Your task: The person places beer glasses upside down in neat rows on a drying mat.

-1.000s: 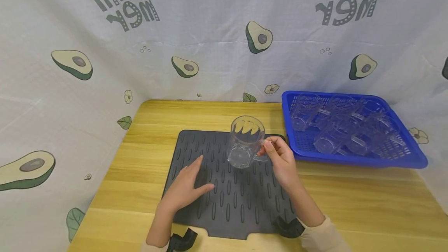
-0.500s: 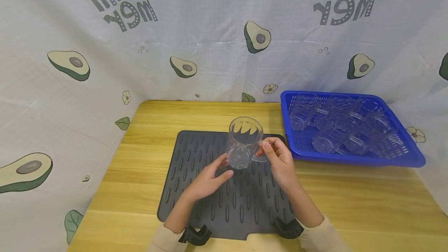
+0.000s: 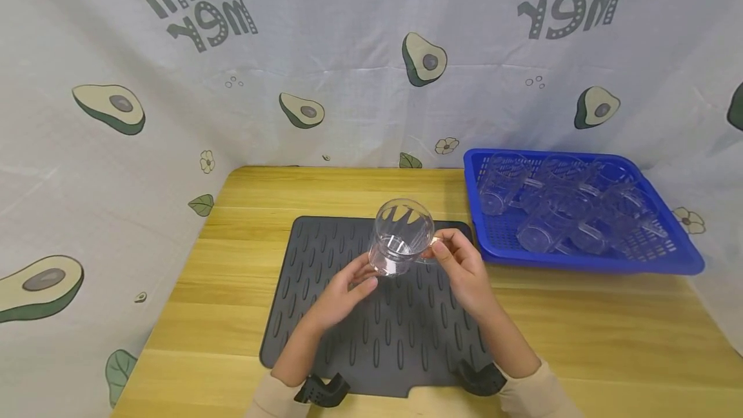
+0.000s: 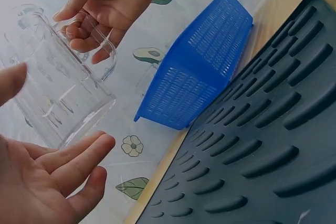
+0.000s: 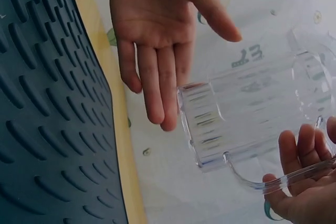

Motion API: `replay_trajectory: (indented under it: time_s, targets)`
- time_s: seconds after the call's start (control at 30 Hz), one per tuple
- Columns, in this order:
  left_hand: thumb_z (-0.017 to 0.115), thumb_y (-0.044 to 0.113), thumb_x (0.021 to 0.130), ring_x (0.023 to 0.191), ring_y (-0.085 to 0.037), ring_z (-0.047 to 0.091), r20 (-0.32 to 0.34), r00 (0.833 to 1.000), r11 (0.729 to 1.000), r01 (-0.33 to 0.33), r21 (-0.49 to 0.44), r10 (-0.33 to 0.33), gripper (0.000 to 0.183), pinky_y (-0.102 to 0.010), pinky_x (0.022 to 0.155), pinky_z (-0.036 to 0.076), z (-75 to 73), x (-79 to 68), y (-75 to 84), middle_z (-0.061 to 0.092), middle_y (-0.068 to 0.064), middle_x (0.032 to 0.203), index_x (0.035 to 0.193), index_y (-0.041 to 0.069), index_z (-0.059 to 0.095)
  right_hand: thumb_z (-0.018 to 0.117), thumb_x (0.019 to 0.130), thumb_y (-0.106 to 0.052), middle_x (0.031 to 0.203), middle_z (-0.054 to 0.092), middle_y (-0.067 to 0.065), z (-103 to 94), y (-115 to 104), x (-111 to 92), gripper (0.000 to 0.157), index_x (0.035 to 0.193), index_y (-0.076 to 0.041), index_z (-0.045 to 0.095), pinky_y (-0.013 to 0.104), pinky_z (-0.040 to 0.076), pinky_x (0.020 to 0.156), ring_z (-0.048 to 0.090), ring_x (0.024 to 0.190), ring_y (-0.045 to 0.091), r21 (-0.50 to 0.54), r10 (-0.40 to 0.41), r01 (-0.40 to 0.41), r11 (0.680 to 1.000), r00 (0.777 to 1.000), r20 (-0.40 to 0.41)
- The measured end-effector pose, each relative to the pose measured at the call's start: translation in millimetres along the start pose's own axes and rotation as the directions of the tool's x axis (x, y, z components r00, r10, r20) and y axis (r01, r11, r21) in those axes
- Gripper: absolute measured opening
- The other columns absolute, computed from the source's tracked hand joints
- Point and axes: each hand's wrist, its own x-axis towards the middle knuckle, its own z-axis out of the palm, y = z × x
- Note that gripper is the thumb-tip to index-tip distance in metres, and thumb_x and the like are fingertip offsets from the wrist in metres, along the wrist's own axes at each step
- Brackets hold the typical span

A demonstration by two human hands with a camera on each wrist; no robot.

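A clear mug (image 3: 400,237) with a handle hangs tilted above the dark ribbed mat (image 3: 400,347). Its handle is gripped between the thumb and fingers of my right hand (image 3: 464,273). On the opposite side, near the mug's base, my left hand (image 3: 342,298) is held palm up. Its fingers look nearly straight in the right wrist view, with the fingertips right at the base's edge. In the left wrist view, the left thumb (image 4: 11,82) overlaps the mug's side. Through the transparent wall, the mug shows nothing inside.
To the right stands a blue perforated basket (image 3: 586,268) with several clear mugs (image 3: 542,228) lying in it. The mat rests on a wooden table (image 3: 232,276). A white curtain (image 3: 360,31) printed with avocados hangs behind and at the sides.
My left hand has come up rightward from over the mat to the mug's base. The mug has tipped further, its base swinging left, while my right hand keeps its grip on the handle.
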Motion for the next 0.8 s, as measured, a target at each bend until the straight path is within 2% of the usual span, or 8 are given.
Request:
replay_trajectory:
  time_s: [0.1, 0.23, 0.3, 0.47, 0.63, 0.8]
  targets:
    - [0.04, 0.029, 0.106, 0.128, -0.039, 0.048, 0.015, 1.0, 0.999, -0.02, -0.051, 0.021, 0.059, -0.054, 0.109, 0.032, -0.9, 1.4, 0.3, 0.047, -0.028, 0.14, 0.149, -0.01, 0.024, 0.043, 0.099, 0.009, 0.088, 0.059, -0.004, -1.0, 0, -1, 0.009, 0.098, 0.016, 0.049, 0.019, 0.05, 0.077, 0.058, 0.083, 0.009, -0.021, -0.001, 0.001, 1.0, 0.999, 0.034]
    - [0.029, 0.032, 0.109, 0.124, -0.04, 0.052, 0.015, 0.999, 0.998, -0.04, -0.04, 0.041, 0.059, -0.061, 0.111, 0.022, -2.1, 2.1, -0.3, 0.054, -0.03, 0.132, 0.146, -0.014, 0.027, 0.043, 0.099, 0.009, 0.092, 0.056, -0.003, -2.8, 0, -3, 0.008, 0.099, 0.014, 0.049, 0.019, 0.048, 0.075, 0.055, 0.084, 0.009, -0.018, -0.019, 0.021, 1.0, 0.995, 0.098]
    - [0.026, 0.034, 0.109, 0.122, -0.04, 0.054, 0.012, 0.999, 0.999, -0.045, -0.029, 0.046, 0.06, -0.062, 0.111, 0.02, -2.6, 2.3, -1.0, 0.057, -0.029, 0.128, 0.144, -0.014, 0.031, 0.044, 0.099, 0.008, 0.092, 0.054, -0.002, -3.8, 0, -4, 0.007, 0.1, 0.013, 0.049, 0.02, 0.046, 0.072, 0.052, 0.082, 0.009, -0.02, -0.026, 0.029, 0.999, 0.992, 0.124]
    - [0.024, 0.039, 0.108, 0.121, -0.04, 0.055, 0.008, 0.998, 0.998, -0.06, -0.033, 0.06, 0.062, -0.062, 0.11, 0.022, -3.5, 2.2, -3.5, 0.058, -0.028, 0.127, 0.143, -0.011, 0.037, 0.049, 0.098, 0.008, 0.091, 0.051, -0.002, -5.5, 2, -7, 0.004, 0.1, 0.009, 0.053, 0.022, 0.042, 0.066, 0.047, 0.079, 0.01, -0.074, -0.039, 0.052, 0.996, 0.986, 0.164]
    - [0.024, 0.043, 0.107, 0.123, -0.04, 0.053, -0.017, 0.999, 0.999, -0.039, -0.035, 0.038, 0.066, -0.061, 0.11, 0.025, -4.0, 0.8, -5.4, 0.056, -0.028, 0.13, 0.146, -0.009, 0.035, 0.053, 0.095, 0.01, 0.094, 0.055, -0.004, -6.3, 2, -10, 0.006, 0.099, 0.007, 0.056, 0.021, 0.044, 0.072, 0.05, 0.083, 0.012, -0.153, -0.03, 0.06, 0.986, 0.982, 0.186]
    - [0.023, 0.04, 0.108, 0.127, -0.04, 0.049, -0.049, 0.999, 0.999, -0.02, -0.028, 0.018, 0.063, -0.057, 0.109, 0.03, -4.7, 0.4, -6.4, 0.051, -0.027, 0.137, 0.147, -0.009, 0.032, 0.056, 0.094, 0.009, 0.093, 0.059, -0.002, -7.2, 1, -11, 0.009, 0.098, 0.003, 0.061, 0.024, 0.043, 0.071, 0.05, 0.082, 0.012, -0.218, -0.021, 0.067, 0.974, 0.978, 0.206]
